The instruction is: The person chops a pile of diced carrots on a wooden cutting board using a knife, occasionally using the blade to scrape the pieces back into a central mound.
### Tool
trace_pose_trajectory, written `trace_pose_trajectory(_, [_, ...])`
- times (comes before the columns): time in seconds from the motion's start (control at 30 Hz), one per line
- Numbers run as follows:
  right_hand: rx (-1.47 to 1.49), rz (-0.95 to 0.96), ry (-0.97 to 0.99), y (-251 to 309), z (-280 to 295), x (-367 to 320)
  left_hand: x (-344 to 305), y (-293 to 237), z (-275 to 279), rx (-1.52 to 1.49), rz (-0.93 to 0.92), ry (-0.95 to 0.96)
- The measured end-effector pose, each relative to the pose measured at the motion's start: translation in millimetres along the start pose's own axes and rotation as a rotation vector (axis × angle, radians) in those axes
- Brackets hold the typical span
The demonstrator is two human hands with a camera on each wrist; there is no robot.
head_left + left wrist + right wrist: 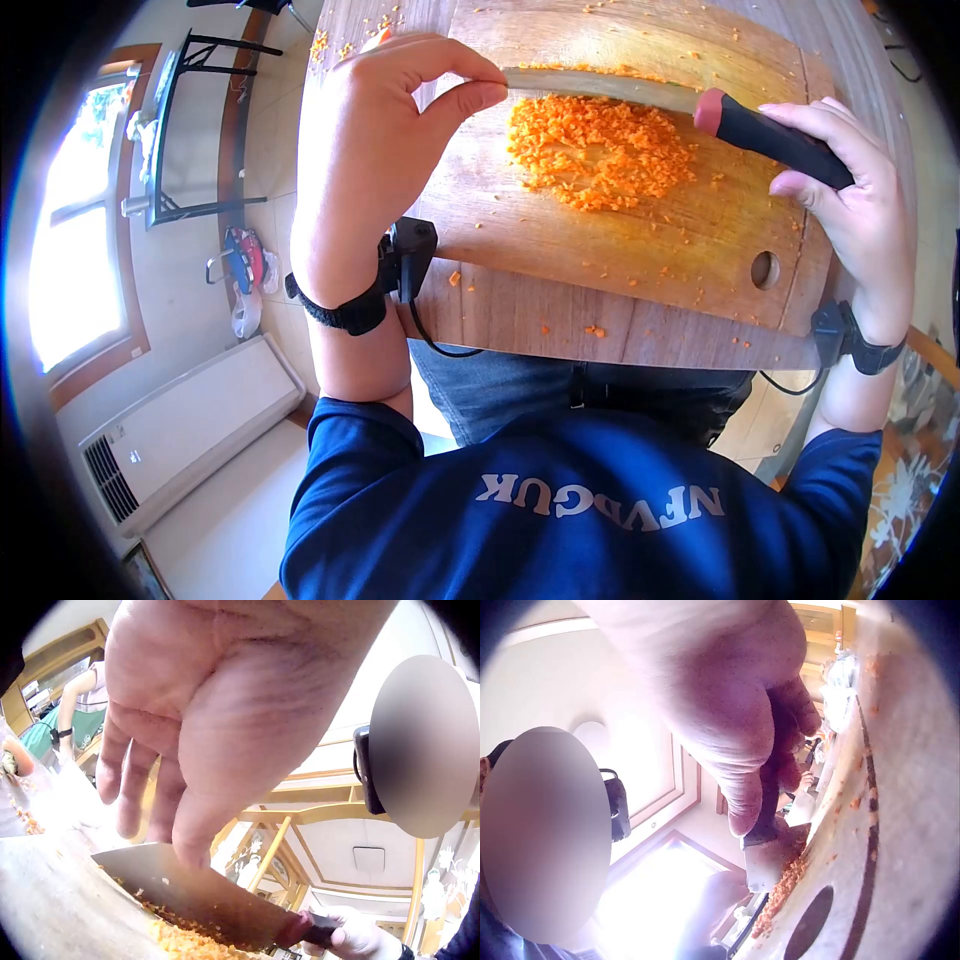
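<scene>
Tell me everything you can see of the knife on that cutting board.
The knife has a broad, metallic-looking blade with small bits stuck to its face, and a black handle with a reddish collar where the blade begins. It stands spine up across the board, just beyond the main patch of chopped orange bits. The left hand pinches its tip end; the right hand grips the handle. Whether its edge touches the wood, I can't tell.

Cutting board [560, 245]: far edge cut off at the top of the head view. Knife [600, 85] over the board: tip hidden by left hand [385, 110]. Orange piece [377, 40] left of the board: partly hidden.
</scene>
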State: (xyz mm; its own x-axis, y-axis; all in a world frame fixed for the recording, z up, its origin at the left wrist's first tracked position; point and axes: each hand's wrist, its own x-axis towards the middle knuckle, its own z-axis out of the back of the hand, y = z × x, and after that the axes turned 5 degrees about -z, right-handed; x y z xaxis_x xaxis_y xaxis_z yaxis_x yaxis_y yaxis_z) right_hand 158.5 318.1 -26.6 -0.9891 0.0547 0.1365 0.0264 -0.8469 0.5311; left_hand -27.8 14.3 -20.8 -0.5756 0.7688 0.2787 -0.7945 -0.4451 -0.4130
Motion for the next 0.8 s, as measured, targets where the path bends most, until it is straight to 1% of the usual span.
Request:
trace_pose_trajectory(0.07, [0.123, 0.018, -0.007, -4, -4, 0, -1, -2, 1, -0.012, -0.008, 0.001])
trace_pose_trajectory(0.17, [0.081, 0.006, 0.005, -3, 1, -4, -4, -8, 5, -0.029, -0.013, 0.022])
trace_pose_trajectory(0.23, [0.079, 0.017, 0.012, -2, 6, -6, -5, -11, 8, -0.032, -0.011, 0.042])
trace_pose_trajectory(0.3, [0.078, 0.024, 0.02, -1, 8, -6, -6, -12, 10, -0.102, -0.009, 0.086])
trace_pose_trajectory(0.37, [0.115, 0.032, 0.055, 0, 9, -5, -8, -14, 12, -0.098, -0.015, 0.087])
trace_pose_trajectory(0.5, [0.036, 0.071, 0.049, -3, 11, -8, -8, -16, 17, -0.129, -0.041, 0.116])
trace_pose_trajectory(0.53, [0.051, 0.065, 0.015, -2, 10, -8, -8, -15, 16, -0.129, -0.04, 0.116])
trace_pose_trajectory(0.6, [0.066, 0.059, -0.019, 0, 8, -6, -6, -10, 11, -0.122, -0.042, -0.044])
trace_pose_trajectory(0.63, [0.069, 0.048, -0.054, 1, 6, -4, -4, -7, 9, -0.122, -0.042, -0.044])
trace_pose_trajectory(0.7, [0.072, 0.038, -0.089, -1, 3, -2, -2, -4, 5, -0.039, -0.112, -0.144])
trace_pose_trajectory(0.73, [0.103, 0.027, -0.101, -4, 1, -1, -1, -4, 6, -0.038, -0.092, -0.111])
trace_pose_trajectory(0.8, [0.133, 0.018, -0.113, -5, -1, 0, -1, -3, 3, -0.06, -0.076, -0.106])
